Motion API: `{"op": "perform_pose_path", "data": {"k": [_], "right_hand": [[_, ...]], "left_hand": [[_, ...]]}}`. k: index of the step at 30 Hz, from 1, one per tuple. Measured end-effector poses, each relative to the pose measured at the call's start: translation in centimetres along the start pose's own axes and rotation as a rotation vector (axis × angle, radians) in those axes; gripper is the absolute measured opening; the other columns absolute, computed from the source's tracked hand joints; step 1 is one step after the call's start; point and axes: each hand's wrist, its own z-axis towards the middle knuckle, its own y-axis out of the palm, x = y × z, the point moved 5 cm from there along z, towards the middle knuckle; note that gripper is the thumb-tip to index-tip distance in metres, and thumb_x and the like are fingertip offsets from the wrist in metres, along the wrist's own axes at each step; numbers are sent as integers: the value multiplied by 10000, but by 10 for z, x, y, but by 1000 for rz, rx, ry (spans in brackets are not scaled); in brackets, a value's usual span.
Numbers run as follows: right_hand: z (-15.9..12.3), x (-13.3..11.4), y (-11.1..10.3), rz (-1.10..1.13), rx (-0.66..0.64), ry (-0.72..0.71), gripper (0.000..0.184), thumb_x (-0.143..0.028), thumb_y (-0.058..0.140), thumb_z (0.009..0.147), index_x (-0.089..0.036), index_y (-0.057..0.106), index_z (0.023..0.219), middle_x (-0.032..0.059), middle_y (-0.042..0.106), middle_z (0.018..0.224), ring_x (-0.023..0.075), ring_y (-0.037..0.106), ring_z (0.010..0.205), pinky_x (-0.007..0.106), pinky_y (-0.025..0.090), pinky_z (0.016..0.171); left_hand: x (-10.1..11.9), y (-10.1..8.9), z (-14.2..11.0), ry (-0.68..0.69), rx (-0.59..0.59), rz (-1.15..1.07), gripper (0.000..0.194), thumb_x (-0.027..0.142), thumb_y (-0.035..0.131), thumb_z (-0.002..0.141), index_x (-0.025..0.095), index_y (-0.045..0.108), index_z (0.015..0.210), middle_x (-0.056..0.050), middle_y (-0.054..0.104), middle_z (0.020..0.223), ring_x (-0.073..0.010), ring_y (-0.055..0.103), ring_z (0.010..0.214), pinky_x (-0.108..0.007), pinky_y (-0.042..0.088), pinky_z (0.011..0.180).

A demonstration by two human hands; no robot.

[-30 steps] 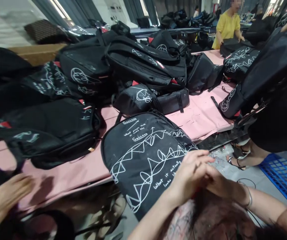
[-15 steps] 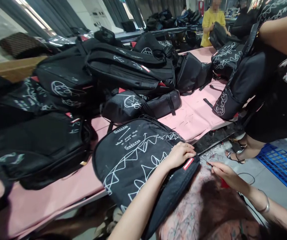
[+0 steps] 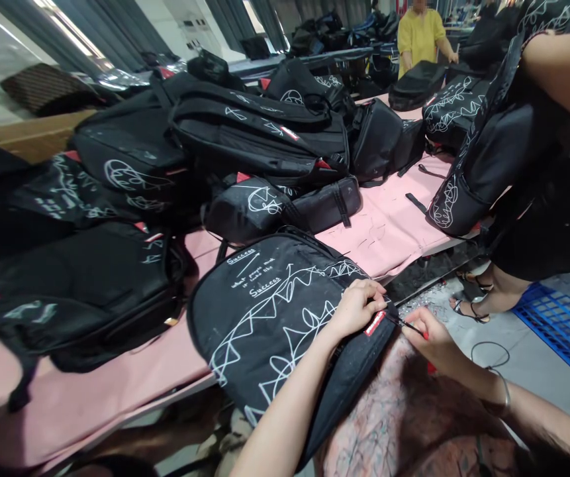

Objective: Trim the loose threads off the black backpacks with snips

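Note:
A black backpack (image 3: 245, 311) printed with white scribbles and the word "Success" lies tilted across the pink table's edge and my lap. My left hand (image 3: 359, 308) grips its near right corner with curled fingers, just above a red label (image 3: 375, 322). My right hand (image 3: 431, 338) is closed round a slim, dark-tipped tool (image 3: 410, 326) with a red part, which looks like thread snips. The tool's tip meets the backpack's corner beside my left fingertips. My palm hides most of the tool.
More black backpacks (image 3: 259, 136) are heaped on the pink table (image 3: 379, 228), which has loose thread bits on it. At right a person in a black skirt (image 3: 537, 232) stands by another backpack (image 3: 493, 146). A blue plastic crate (image 3: 557, 331) is on the floor. A person in yellow (image 3: 421, 36) stands further back.
My right hand has moved left and up, bringing the tool to the backpack's corner. My left hand keeps its grip. The person in yellow has lowered a black bag onto the table.

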Motion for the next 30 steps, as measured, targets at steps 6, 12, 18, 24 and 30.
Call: {"op": "perform_pose_path", "data": {"k": [6,12,18,24,30], "right_hand": [[1,4,3,38,-95,-17,154,-341,503,779,-203,470,838,-84,367,525,82,323,468,195,265,433],[9,-4,7,-36,-85,-93,125,-323,481,803,-201,464,825,-86,337,532,80,310,479,201,237,450],[15,-10,6,-110,-112,-164,90,-291,480,798,-201,485,789,-88,332,514,80,308,478,203,235,463],[11,13,-3,154,-54,-7,144,-346,472,806,-208,436,824,-110,274,481,76,241,417,200,194,405],[-2,7,-14,-41,-102,-138,157,-358,462,838,-204,472,868,-72,388,560,93,357,497,213,293,477]], "left_hand": [[-1,-1,-1,-13,26,-5,83,148,593,712,184,604,639,-23,643,948,-181,542,909,-347,402,849],[-1,1,-2,-9,35,3,96,148,586,718,185,603,631,-23,645,931,-182,542,900,-342,405,841],[-1,-2,0,-18,118,-15,99,150,568,738,182,591,647,-28,646,904,-172,562,886,-332,424,842],[-11,-23,-12,-96,269,173,196,285,492,824,202,663,779,-59,630,1025,-200,554,970,-385,420,897],[14,-18,-28,118,80,259,195,295,583,780,261,669,951,-67,507,1270,-239,456,1147,-439,375,956]]}}
